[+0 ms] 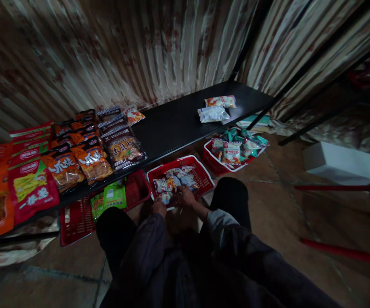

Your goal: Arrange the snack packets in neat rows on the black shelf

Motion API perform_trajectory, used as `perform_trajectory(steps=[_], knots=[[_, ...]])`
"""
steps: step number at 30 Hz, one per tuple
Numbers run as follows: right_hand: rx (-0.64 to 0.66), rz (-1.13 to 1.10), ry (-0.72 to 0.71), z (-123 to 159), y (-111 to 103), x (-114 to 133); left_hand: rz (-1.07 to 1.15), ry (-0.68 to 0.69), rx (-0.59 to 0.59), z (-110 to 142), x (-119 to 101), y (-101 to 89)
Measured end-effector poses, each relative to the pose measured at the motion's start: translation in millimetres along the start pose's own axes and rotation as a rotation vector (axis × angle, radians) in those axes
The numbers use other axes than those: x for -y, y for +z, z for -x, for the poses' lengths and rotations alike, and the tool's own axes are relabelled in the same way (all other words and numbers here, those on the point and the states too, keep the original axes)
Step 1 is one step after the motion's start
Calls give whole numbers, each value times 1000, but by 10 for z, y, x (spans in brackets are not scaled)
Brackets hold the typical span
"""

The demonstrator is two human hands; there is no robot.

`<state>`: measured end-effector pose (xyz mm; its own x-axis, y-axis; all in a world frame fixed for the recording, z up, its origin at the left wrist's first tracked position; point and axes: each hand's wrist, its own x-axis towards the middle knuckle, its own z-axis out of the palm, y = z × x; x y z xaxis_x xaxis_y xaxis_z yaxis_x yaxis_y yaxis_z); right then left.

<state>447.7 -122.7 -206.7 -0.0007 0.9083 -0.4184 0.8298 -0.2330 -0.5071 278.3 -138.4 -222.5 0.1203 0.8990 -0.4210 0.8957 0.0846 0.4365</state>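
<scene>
My left hand is at the near rim of a red basket, its fingers closed on the edge of a small white-and-orange snack packet. Inside the same basket my right hand has its fingers curled at the packets, with one apparently gripped; its fingertips are dim and partly hidden. Several more light-coloured snack packets lie loosely around my fingers. The basket stands on the floor between my knees, by the front edge of a low black shelf.
To the right is another red basket with white and teal packets. A third red basket holds green bags at left. Brown potato-chip bags, orange bags and red bags line the shelf. Two packets lie farther right.
</scene>
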Motion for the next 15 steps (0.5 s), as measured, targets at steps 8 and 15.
perform_trajectory(steps=[8, 15], knots=[[177, -201, 55, -15, 160, -159, -34, 101, 98, 114, 95, 157], [177, -590, -115, -135, 103, 5, -33, 73, 101, 106, 64, 178]])
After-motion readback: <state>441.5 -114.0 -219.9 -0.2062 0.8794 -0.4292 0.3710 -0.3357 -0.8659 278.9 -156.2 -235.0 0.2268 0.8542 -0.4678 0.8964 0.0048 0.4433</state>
